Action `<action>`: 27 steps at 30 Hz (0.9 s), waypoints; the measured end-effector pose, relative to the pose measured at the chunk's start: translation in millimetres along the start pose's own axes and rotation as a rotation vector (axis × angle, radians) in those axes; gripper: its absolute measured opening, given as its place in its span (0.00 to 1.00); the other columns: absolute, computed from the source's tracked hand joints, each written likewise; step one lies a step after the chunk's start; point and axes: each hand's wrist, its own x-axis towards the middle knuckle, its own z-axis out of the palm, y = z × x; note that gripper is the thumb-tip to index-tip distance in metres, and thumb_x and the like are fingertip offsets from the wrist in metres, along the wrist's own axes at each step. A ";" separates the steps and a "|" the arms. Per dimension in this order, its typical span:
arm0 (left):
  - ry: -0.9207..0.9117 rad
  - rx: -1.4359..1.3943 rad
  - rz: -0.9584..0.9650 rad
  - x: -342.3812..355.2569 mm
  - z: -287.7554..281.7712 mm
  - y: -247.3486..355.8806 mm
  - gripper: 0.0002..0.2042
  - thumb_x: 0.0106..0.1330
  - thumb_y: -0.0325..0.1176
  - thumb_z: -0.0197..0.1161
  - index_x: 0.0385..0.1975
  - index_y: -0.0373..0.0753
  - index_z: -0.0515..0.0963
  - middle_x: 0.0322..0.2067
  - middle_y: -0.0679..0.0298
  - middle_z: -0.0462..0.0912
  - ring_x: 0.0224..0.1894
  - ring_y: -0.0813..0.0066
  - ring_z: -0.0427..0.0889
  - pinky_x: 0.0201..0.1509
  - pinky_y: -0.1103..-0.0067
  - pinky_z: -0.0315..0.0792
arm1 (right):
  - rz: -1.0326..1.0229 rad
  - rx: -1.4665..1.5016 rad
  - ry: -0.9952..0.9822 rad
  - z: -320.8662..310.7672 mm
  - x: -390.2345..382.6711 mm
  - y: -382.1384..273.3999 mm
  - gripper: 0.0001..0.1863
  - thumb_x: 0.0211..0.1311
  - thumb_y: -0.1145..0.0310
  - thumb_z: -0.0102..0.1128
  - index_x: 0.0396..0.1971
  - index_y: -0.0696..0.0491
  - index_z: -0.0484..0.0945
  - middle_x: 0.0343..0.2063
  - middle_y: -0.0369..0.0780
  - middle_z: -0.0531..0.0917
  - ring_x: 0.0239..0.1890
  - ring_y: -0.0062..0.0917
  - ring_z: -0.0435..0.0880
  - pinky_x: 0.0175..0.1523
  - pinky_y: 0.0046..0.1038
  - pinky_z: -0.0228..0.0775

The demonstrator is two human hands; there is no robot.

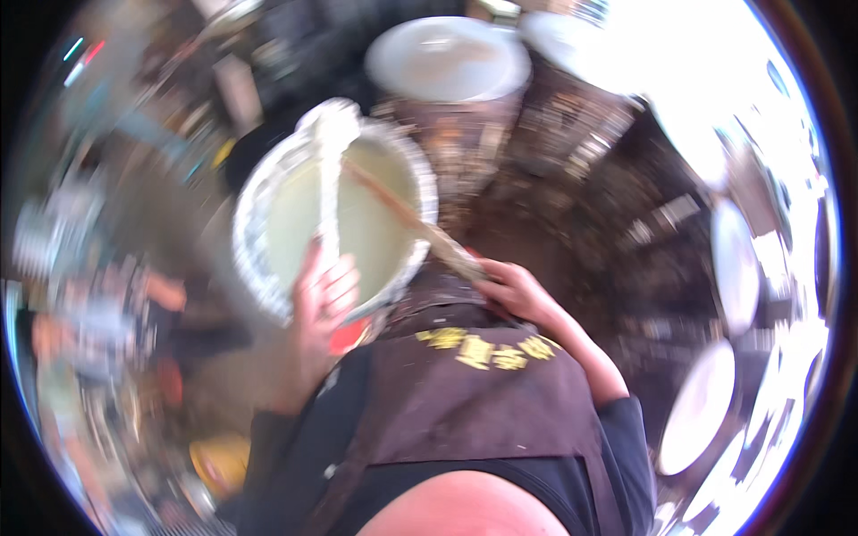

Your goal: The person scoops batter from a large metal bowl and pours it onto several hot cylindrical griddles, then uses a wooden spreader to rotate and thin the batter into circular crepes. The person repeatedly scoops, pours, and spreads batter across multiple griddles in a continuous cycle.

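You've got your left hand (324,290) wrapped round a white-smeared stick (330,183), right hand (517,289) clamped on a wooden stick (402,212), both over that messy tub (249,223).

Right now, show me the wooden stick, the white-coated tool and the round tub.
Wooden stick (420,227): head view, middle of its shaft.
White-coated tool (329,190): head view, middle of its narrow shaft.
Round tub (249,223): head view, left side of its rim.
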 end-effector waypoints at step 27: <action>-0.172 0.242 -1.209 210.0 125.5 -176.1 0.07 0.78 0.42 0.36 0.45 0.50 0.60 0.16 0.72 0.56 0.13 0.83 0.58 0.13 0.85 0.58 | -0.009 0.686 1.192 -129.6 -162.2 146.3 0.28 0.69 0.71 0.49 0.68 0.47 0.59 0.24 0.35 0.76 0.17 0.12 0.70 0.19 0.18 0.67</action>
